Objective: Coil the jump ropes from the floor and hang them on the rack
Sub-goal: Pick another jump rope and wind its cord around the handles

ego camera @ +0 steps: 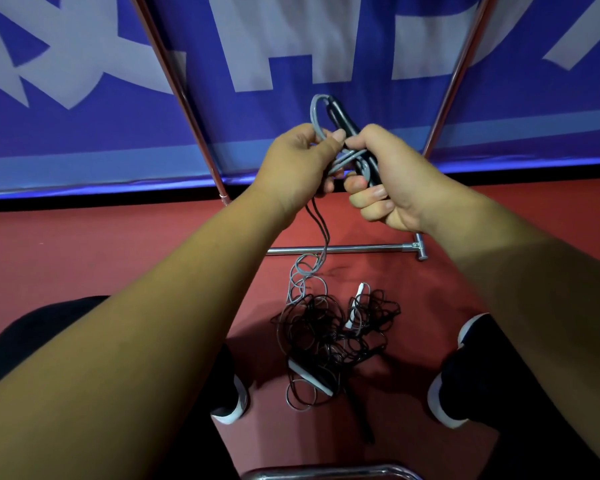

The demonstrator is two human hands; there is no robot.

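- Centrally, head view: left hand (pixel 298 164), fingers curled round several gathered loops of a grey jump rope (pixel 316 114), thumb laid across the top of the bundle.
- Close against it, on the right: right hand (pixel 392 181), fingers closed round the black handle (pixel 340 116) of the same rope; upper end of the handle projecting above both hands, beside one tall grey loop. One handle or two in this grip: not discernible.
- Below the left hand: free strand (pixel 321 233) of the grey rope, hanging down to the floor and ending in small loose coils just in front of the base bar.
- On the red floor (pixel 118 244), between the two shoes (pixel 231 403): tangled pile (pixel 329 334) of thin black rope, meeting the grey coils at its upper left edge.
- Within the pile: white handle (pixel 359 292), tilted, at the upper right; grey-and-white handle (pixel 309 375), lying aslant at the lower left.
- Behind the hands: rack (pixel 184 95), seen as two slanted metal uprights and a horizontal base bar (pixel 336 250) resting on the floor.
- Further back: blue banner (pixel 257 109) with large pale lettering, standing along the far edge of the floor.
- At the bottom edge: curved chrome tube (pixel 326 472), partly cropped.
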